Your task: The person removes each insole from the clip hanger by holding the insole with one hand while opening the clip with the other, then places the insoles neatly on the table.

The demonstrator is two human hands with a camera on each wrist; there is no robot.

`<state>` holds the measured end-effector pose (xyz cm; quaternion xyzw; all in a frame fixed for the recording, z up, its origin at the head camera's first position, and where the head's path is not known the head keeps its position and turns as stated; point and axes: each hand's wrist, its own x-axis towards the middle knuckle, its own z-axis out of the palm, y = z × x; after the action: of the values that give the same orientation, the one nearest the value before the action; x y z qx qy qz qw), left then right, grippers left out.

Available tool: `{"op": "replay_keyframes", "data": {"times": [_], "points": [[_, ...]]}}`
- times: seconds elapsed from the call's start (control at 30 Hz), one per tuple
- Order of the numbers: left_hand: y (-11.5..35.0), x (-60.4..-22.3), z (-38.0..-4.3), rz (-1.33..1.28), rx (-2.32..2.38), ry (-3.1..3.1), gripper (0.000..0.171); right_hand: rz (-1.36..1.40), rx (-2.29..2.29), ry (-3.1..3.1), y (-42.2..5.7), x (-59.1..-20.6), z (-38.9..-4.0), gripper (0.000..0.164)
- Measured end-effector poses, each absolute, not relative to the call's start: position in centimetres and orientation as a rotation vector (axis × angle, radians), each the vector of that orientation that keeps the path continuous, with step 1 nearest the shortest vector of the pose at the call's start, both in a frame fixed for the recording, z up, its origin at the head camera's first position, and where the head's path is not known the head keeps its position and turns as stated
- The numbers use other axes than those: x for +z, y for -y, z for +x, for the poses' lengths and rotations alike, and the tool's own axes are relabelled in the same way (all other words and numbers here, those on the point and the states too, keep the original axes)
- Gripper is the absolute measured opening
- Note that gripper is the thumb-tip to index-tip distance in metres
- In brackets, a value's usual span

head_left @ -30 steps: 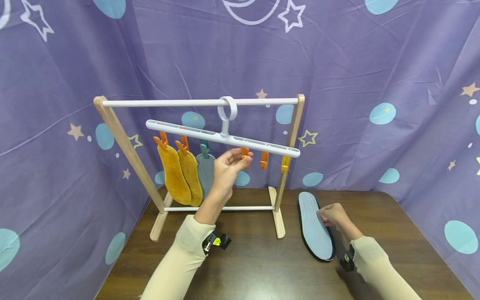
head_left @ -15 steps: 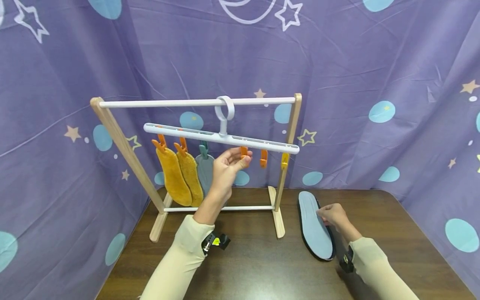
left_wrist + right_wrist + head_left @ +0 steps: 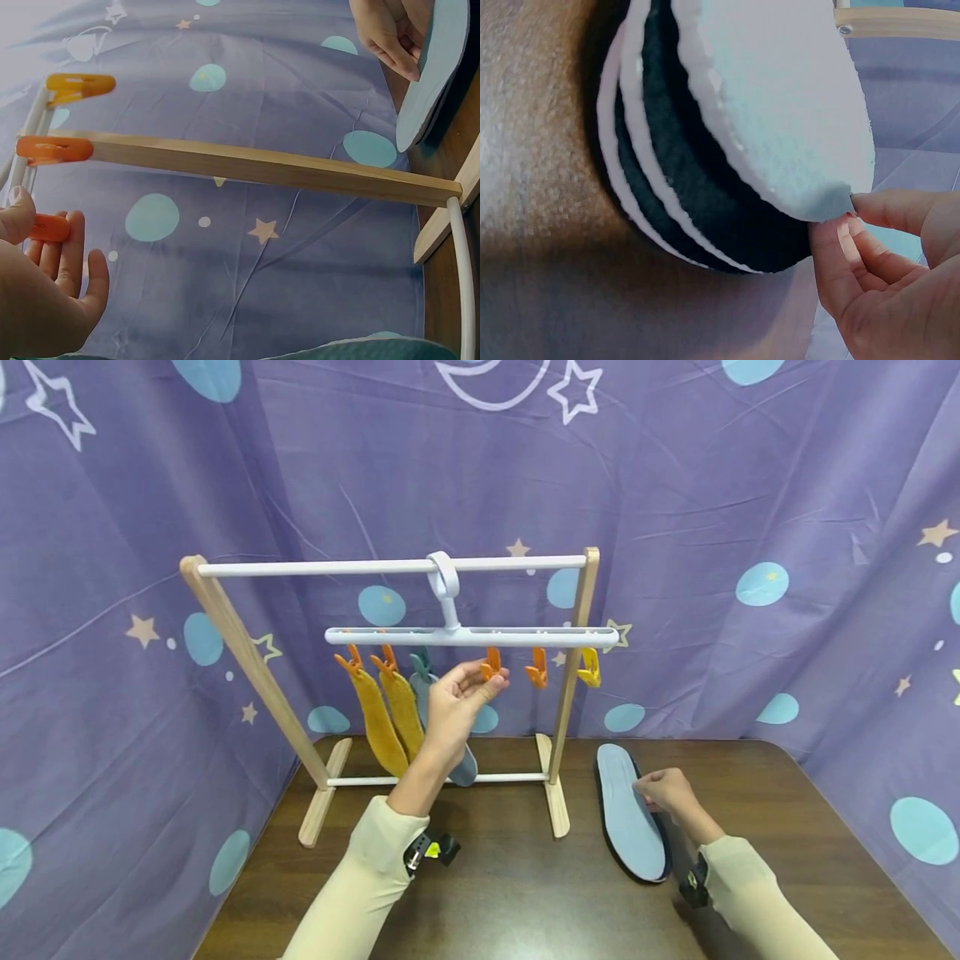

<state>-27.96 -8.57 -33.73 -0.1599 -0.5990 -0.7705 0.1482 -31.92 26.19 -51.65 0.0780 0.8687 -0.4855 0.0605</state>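
Under a white hanger (image 3: 390, 637) on the rack, my left hand (image 3: 453, 703) pinches an orange clothespin (image 3: 492, 660) between thumb and fingers. To the right of it hang another orange clothespin (image 3: 537, 667) and a yellow one (image 3: 590, 668). Two yellow insoles (image 3: 381, 727) and a grey-blue insole (image 3: 463, 768) hang from clothespins on the left, the grey-blue one partly behind my arm. On the table, my right hand (image 3: 667, 791) pinches the edge of a light blue insole (image 3: 630, 810). The right wrist view shows this top insole (image 3: 780, 97) lifted above dark-sided insoles (image 3: 682, 165) beneath.
The rack has wooden posts (image 3: 251, 660), a white top rod (image 3: 315, 568) and feet (image 3: 555, 802) on the brown table (image 3: 517, 893). A purple patterned curtain (image 3: 675, 510) surrounds the table at the back and sides.
The hanger has turned from slanted to level across the view, and its clothespins now show side-on. The hanging insoles have swung right. Both hands stay nearly in place.
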Motion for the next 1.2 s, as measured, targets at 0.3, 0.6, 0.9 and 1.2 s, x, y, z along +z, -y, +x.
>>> {"op": "replay_keyframes", "data": {"times": [0.3, 0.6, 0.9, 1.2], "points": [[8.9, -33.4, -27.8, -0.466, -2.253, 1.712, 0.029, 0.242, -1.501, -2.563, -26.4, -51.4, -32.0, 0.028], [9.6, -33.8, -27.5, -0.443, -2.199, 1.752, 0.034, 0.251, -1.493, -2.543, -26.3, -51.2, -32.0, 0.030], [11.6, -33.5, -26.3, -0.383, -2.154, 1.649, 0.027, 0.233, -1.477, -2.545, -26.2, -50.9, -31.9, 0.033], [14.3, -32.4, -26.1, -0.123, -2.000, 1.527, 0.023, 0.178, -1.405, -2.630, -25.9, -50.2, -31.6, 0.034]]}}
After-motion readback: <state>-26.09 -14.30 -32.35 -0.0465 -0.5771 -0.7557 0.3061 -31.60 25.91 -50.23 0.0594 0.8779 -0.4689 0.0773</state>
